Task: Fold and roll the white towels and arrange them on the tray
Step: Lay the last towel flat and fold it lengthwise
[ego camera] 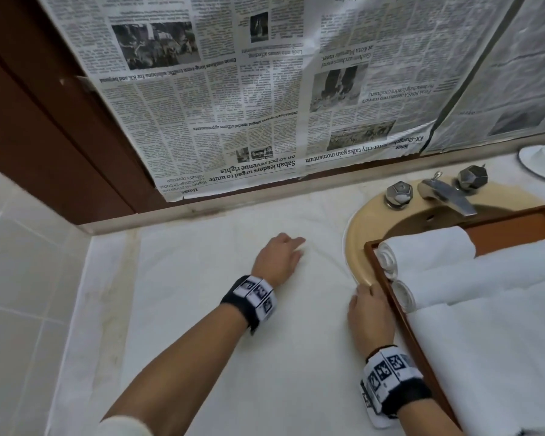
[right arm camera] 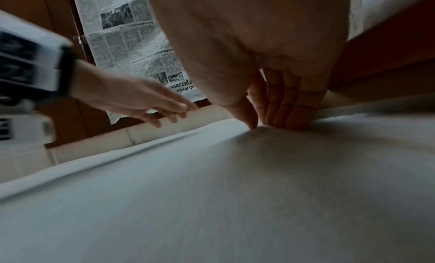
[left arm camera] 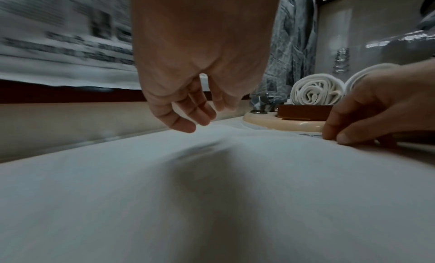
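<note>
While the flat towel lies under both grips, right hand presses its tray-side edge with straight fingers, left hand loosely spread farther off.

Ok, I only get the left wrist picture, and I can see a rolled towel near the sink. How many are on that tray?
Observer: The head view shows two, the far rolled towel and the near rolled towel, lying side by side in the tray.
Visitor: And the right hand? I only see its fingertips.
Observer: In the right wrist view, the right hand has its fingers straight and together, and they press down on the flat towel.
Visitor: Is that towel spread wide?
Observer: In the head view it covers the counter from the left edge to the sink rim.
</note>
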Demonstrator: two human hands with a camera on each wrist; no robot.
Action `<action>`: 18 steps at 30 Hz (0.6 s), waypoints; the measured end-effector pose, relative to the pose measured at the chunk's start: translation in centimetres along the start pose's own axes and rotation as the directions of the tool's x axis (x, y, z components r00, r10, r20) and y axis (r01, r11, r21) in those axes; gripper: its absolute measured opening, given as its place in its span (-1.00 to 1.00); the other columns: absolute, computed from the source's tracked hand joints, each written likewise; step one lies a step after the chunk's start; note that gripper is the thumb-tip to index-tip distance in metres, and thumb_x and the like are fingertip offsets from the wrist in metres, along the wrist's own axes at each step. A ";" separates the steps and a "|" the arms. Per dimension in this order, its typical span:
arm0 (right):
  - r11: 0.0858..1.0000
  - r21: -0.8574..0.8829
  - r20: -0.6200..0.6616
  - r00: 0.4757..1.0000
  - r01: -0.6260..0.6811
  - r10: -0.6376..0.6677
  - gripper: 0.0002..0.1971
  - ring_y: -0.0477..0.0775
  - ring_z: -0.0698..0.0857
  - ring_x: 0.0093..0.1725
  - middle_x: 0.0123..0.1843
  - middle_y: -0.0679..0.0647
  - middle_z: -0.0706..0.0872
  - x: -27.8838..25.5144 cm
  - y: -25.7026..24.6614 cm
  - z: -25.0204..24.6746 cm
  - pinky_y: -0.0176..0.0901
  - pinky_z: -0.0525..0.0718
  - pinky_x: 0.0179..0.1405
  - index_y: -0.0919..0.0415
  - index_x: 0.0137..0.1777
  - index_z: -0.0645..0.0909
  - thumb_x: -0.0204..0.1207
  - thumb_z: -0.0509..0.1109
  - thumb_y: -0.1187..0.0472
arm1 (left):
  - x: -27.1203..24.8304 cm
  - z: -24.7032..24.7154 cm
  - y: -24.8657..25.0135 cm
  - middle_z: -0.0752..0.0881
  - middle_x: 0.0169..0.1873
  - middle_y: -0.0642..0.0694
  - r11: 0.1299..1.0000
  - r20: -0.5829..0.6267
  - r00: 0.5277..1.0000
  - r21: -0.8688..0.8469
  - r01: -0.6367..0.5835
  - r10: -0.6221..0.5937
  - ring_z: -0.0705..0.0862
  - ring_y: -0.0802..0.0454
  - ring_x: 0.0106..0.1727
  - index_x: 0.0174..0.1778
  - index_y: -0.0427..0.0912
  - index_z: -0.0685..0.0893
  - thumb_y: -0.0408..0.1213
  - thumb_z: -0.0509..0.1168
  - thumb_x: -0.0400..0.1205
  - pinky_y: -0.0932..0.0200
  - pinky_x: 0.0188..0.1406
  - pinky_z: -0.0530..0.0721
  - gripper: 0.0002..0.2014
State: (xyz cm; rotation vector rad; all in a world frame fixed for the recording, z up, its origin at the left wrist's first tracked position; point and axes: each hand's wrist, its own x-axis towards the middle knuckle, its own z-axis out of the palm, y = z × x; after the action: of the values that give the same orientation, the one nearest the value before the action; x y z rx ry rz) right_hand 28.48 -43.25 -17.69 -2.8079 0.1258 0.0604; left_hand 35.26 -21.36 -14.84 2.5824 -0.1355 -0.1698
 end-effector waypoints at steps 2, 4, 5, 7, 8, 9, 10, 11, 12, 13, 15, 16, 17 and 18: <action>1.000 0.014 -0.013 1.000 0.001 -0.001 -0.93 0.42 0.70 -0.12 0.00 0.39 0.66 0.2 0.1 0.2 0.00 0.62 -0.36 0.46 -0.07 0.66 0.50 0.42 0.44 | 3.2 1.1 1.8 0.58 0.25 -0.18 1.000 0.041 0.999 0.015 -0.020 0.020 0.60 -0.19 0.29 0.54 -0.02 0.56 -0.18 0.18 0.78 -0.06 0.25 0.61 -0.62; 0.999 0.042 -0.023 1.000 0.001 0.000 -0.93 0.42 0.70 -0.13 -0.03 0.38 0.67 0.5 0.1 0.2 0.00 0.62 -0.37 0.46 -0.07 0.66 0.51 0.43 0.42 | 5.9 1.9 2.7 0.56 0.27 -0.18 0.999 0.063 0.998 0.028 -0.023 0.022 0.58 -0.19 0.31 0.54 -0.01 0.56 -0.20 0.18 0.78 -0.09 0.27 0.61 -0.62; 0.999 0.054 -0.028 1.000 0.001 0.001 -0.93 0.41 0.71 -0.17 -0.07 0.37 0.67 0.6 0.0 0.2 0.00 0.62 -0.41 0.46 -0.10 0.66 0.49 0.46 0.43 | 7.0 2.2 3.0 0.56 0.27 -0.19 0.999 0.060 0.998 0.025 -0.025 0.024 0.58 -0.19 0.31 0.52 0.00 0.58 -0.22 0.19 0.77 -0.10 0.26 0.61 -0.63; 0.998 0.059 -0.040 0.999 0.007 -0.005 -0.88 0.38 0.71 -0.28 -0.16 0.35 0.66 0.7 0.2 0.4 -0.01 0.61 -0.53 0.44 -0.17 0.65 0.38 0.55 0.45 | 8.7 2.7 3.3 0.58 0.22 -0.17 0.999 0.048 0.999 0.025 -0.022 0.021 0.59 -0.19 0.26 0.48 0.04 0.62 -0.24 0.21 0.76 -0.12 0.18 0.65 -0.64; 0.999 0.051 -0.047 0.999 0.013 -0.011 -0.85 0.37 0.70 -0.31 -0.19 0.34 0.66 0.8 0.3 0.6 -0.02 0.61 -0.57 0.42 -0.19 0.65 0.33 0.59 0.45 | 9.4 2.9 3.3 0.58 0.19 -0.15 0.999 0.050 0.999 0.040 -0.025 0.023 0.59 -0.19 0.24 0.45 0.06 0.65 -0.25 0.22 0.76 -0.12 0.12 0.66 -0.65; 0.999 0.042 -0.053 0.998 0.024 -0.022 -0.83 0.35 0.70 -0.32 -0.20 0.32 0.66 0.7 0.4 0.7 -0.02 0.62 -0.58 0.41 -0.19 0.65 0.31 0.60 0.44 | 9.9 3.2 3.3 0.59 0.17 -0.14 0.998 0.056 0.998 0.061 -0.032 0.029 0.58 -0.18 0.22 0.43 0.09 0.67 -0.24 0.22 0.76 -0.11 0.08 0.67 -0.66; 0.999 0.037 -0.061 0.998 0.037 -0.034 -0.83 0.34 0.70 -0.32 -0.20 0.31 0.66 0.7 0.4 0.9 -0.02 0.63 -0.58 0.40 -0.19 0.65 0.31 0.61 0.43 | 10.3 3.4 3.2 0.59 0.15 -0.13 0.996 0.063 0.997 0.077 -0.038 0.034 0.57 -0.18 0.20 0.41 0.11 0.68 -0.23 0.22 0.76 -0.10 0.04 0.67 -0.67; 0.998 0.038 -0.069 0.997 0.042 -0.039 -0.83 0.33 0.70 -0.31 -0.19 0.29 0.66 0.8 0.5 0.9 -0.01 0.64 -0.57 0.38 -0.18 0.65 0.33 0.60 0.43 | 10.5 3.6 3.1 0.59 0.12 -0.12 0.995 0.063 0.997 0.087 -0.046 0.040 0.56 -0.17 0.18 0.39 0.13 0.69 -0.22 0.21 0.77 -0.09 0.02 0.67 -0.68; 0.998 0.042 -0.072 0.997 0.041 -0.038 -0.84 0.31 0.70 -0.31 -0.20 0.27 0.66 0.8 0.6 1.0 0.00 0.65 -0.57 0.37 -0.19 0.65 0.34 0.59 0.42 | 10.7 3.7 3.1 0.59 0.10 -0.10 0.994 0.058 0.997 0.095 -0.056 0.050 0.56 -0.16 0.17 0.37 0.15 0.70 -0.20 0.21 0.77 -0.09 0.00 0.67 -0.69; 0.998 0.045 -0.070 0.997 0.036 -0.032 -0.85 0.29 0.70 -0.32 -0.21 0.25 0.66 0.9 0.6 0.9 0.00 0.65 -0.58 0.35 -0.21 0.65 0.34 0.59 0.43 | 10.8 3.7 3.0 0.59 0.08 -0.08 0.993 0.055 0.997 0.103 -0.063 0.058 0.57 -0.14 0.15 0.34 0.15 0.72 -0.19 0.21 0.77 -0.09 -0.02 0.68 -0.71; 0.999 0.037 -0.073 0.997 0.030 -0.027 -0.83 0.25 0.69 -0.37 -0.26 0.21 0.66 1.0 0.5 0.7 -0.03 0.61 -0.62 0.32 -0.25 0.63 0.33 0.60 0.45 | 11.0 3.6 3.1 0.60 0.06 -0.06 0.990 0.053 0.996 0.118 -0.077 0.071 0.57 -0.11 0.12 0.27 0.10 0.74 -0.20 0.22 0.77 -0.06 -0.05 0.68 -0.75; 0.999 0.032 -0.074 0.997 0.032 -0.029 -0.81 0.24 0.69 -0.39 -0.28 0.19 0.65 1.1 0.5 0.7 -0.05 0.60 -0.63 0.31 -0.27 0.63 0.32 0.61 0.45 | 11.1 3.5 3.2 0.60 0.06 -0.05 0.989 0.054 0.996 0.125 -0.083 0.076 0.56 -0.11 0.13 0.23 0.06 0.75 -0.21 0.21 0.77 -0.05 -0.05 0.68 -0.76; 0.999 0.035 -0.070 0.997 0.035 -0.032 -0.81 0.23 0.68 -0.39 -0.29 0.18 0.65 1.0 0.4 0.6 -0.06 0.59 -0.62 0.30 -0.28 0.62 0.33 0.61 0.43 | 11.1 3.4 3.4 0.60 0.07 -0.05 0.988 0.056 0.995 0.130 -0.084 0.077 0.56 -0.11 0.13 0.20 0.02 0.74 -0.23 0.21 0.77 -0.05 -0.06 0.68 -0.78; 0.998 0.046 -0.066 0.997 0.041 -0.038 -0.81 0.23 0.68 -0.38 -0.29 0.18 0.64 1.0 0.4 0.5 -0.05 0.60 -0.60 0.29 -0.27 0.62 0.33 0.62 0.39 | 11.1 3.4 3.5 0.60 0.08 -0.06 0.987 0.058 0.995 0.135 -0.086 0.079 0.56 -0.13 0.13 0.19 -0.02 0.73 -0.24 0.20 0.77 -0.06 -0.07 0.68 -0.79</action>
State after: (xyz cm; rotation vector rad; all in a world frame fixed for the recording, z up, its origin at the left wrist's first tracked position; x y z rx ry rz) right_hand 29.43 -43.50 -18.35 -2.7652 0.0854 -0.0432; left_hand 45.54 -27.51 -16.94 2.7040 -0.2821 -0.2050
